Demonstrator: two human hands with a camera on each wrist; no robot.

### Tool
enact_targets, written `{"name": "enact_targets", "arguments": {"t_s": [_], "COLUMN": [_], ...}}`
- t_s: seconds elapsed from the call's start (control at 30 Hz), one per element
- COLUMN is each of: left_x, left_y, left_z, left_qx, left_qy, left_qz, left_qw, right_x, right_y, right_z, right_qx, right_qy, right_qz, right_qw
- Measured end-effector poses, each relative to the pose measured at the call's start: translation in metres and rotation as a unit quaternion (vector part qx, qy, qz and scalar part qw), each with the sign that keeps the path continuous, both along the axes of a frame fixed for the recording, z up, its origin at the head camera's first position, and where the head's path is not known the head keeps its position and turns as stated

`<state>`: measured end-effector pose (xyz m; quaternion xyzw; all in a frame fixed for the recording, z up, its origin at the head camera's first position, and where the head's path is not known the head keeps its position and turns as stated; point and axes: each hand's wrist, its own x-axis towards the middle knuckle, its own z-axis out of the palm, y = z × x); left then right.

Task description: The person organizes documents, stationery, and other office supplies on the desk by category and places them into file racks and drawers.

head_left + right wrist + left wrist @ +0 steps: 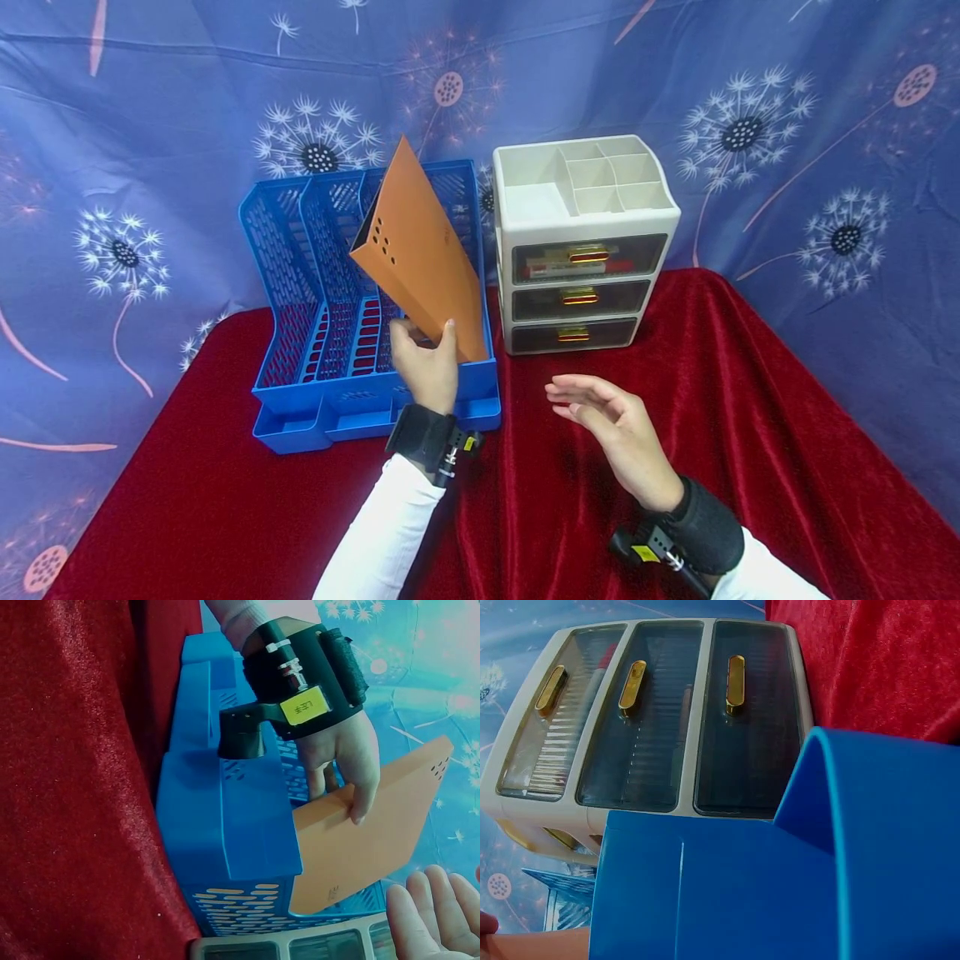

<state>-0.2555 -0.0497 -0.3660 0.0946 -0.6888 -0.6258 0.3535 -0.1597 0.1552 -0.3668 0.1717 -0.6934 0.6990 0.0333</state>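
Observation:
An orange folder leans at a slant in the rightmost slot of a blue file rack, its lower end down behind the rack's front wall. My left hand grips the folder's near edge, thumb on the right face and fingers round the other side. The same hold shows in the right wrist view, where the left hand pinches the folder. My right hand hovers over the cloth to the right of the rack, fingers loosely extended and holding nothing.
Right of the rack stands a white desk organizer with compartments on top and three dark clear drawers with gold handles. Marker-like pens lie in its top drawer. Red velvet cloth covers the table; a blue dandelion-print curtain hangs behind.

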Motion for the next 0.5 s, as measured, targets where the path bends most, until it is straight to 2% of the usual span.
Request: {"name": "enact_targets", "arguments": {"t_s": [0.13,0.5], "left_x": [-0.0012,-0.0052], "left_y": [0.0003,-0.001], "left_z": [0.0003,0.0003], "left_qx": [0.003,0.002], "left_qy": [-0.013,-0.012], "left_qz": [-0.004,-0.009], "left_qw": [0.9999,0.9999], "right_x": [-0.0011,-0.0036], "right_y": [-0.0003,-0.0006], "right_z": [-0.0016,-0.0043], "right_qx": [0.001,-0.006], "right_qy": [-0.006,0.0], "right_qz": [0.0,0.0], "right_qw": [1.0,1.0]}}
